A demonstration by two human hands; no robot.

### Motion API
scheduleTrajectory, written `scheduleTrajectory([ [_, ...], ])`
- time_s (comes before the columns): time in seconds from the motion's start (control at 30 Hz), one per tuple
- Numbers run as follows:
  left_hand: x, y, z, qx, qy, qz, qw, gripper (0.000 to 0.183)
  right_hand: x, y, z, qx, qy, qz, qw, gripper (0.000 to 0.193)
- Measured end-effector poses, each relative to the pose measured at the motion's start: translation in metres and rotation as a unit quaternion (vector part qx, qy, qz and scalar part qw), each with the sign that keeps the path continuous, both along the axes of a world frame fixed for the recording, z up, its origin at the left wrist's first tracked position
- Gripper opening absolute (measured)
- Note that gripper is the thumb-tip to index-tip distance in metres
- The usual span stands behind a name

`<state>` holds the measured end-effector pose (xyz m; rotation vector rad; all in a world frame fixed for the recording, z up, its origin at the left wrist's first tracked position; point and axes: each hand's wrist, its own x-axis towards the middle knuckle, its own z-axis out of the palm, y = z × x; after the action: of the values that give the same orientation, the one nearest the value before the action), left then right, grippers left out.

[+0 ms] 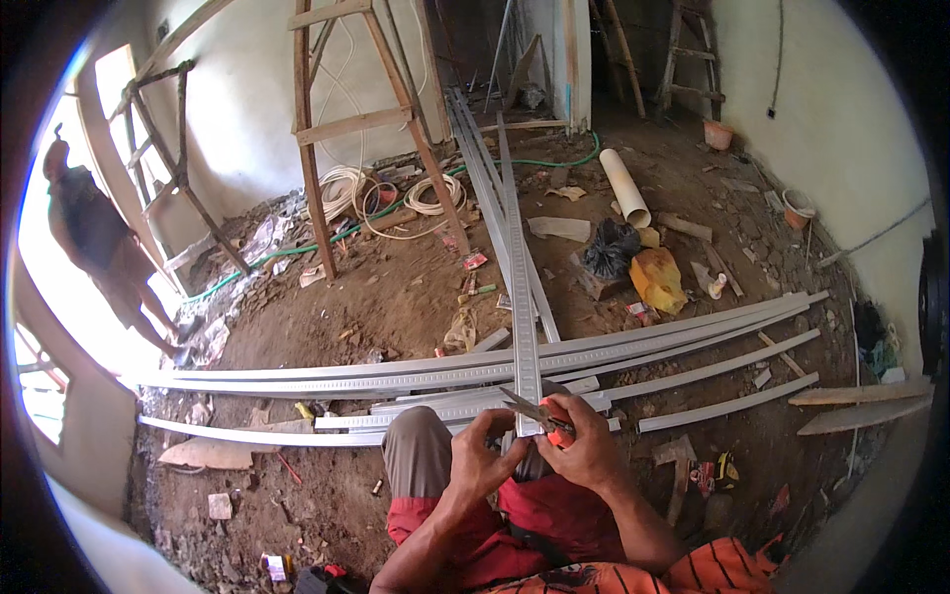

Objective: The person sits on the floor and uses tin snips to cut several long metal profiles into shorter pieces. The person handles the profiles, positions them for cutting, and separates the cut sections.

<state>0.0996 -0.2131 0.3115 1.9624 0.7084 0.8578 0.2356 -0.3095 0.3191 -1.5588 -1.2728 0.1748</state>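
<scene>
Near end of a long metal channel [526, 348], pinched between the left hand's [481, 457] thumb and curled fingers; the right hand [586, 445] — closed around red-handled snips [560, 432] — adjoins it. Beneath: pale metal strips [643, 338] on earthen floor [287, 332].

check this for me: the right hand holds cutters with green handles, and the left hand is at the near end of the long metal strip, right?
Not quite: the handles are red, not green, as the head view shows. The right hand does hold the cutters, and the left hand is at the near end of the long metal strip.
</scene>
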Motion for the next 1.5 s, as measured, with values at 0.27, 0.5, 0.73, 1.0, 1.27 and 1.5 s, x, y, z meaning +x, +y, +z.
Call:
scheduleTrajectory([
  [0.27,-0.004,0.008,-0.002,0.118,0.147,-0.059,0.98,0.021,-0.004,0.005,0.002,0.043,-0.012,0.013,0.999,0.046],
  [0.5,-0.003,0.013,-0.014,0.065,0.078,-0.095,0.99,0.019,0.001,0.01,0.0,0.026,-0.058,0.033,0.997,0.043],
  [0.73,-0.004,0.016,-0.038,-0.031,0.08,-0.111,0.99,0.021,-0.002,0.014,0.011,0.03,-0.075,0.059,0.995,0.048],
  [1.0,-0.01,0.015,-0.043,-0.005,0.029,-0.094,0.995,0.02,-0.005,0.014,0.011,0.003,-0.039,0.073,0.997,0.047],
  [1.27,-0.001,0.009,-0.057,-0.102,-0.039,-0.093,0.99,0.02,0.002,0.012,0.005,-0.012,-0.061,0.041,0.997,0.047],
  [1.5,-0.009,0.005,-0.067,-0.173,-0.064,-0.095,0.978,0.021,0.002,0.017,0.014,0.001,-0.126,0.075,0.989,0.041],
])
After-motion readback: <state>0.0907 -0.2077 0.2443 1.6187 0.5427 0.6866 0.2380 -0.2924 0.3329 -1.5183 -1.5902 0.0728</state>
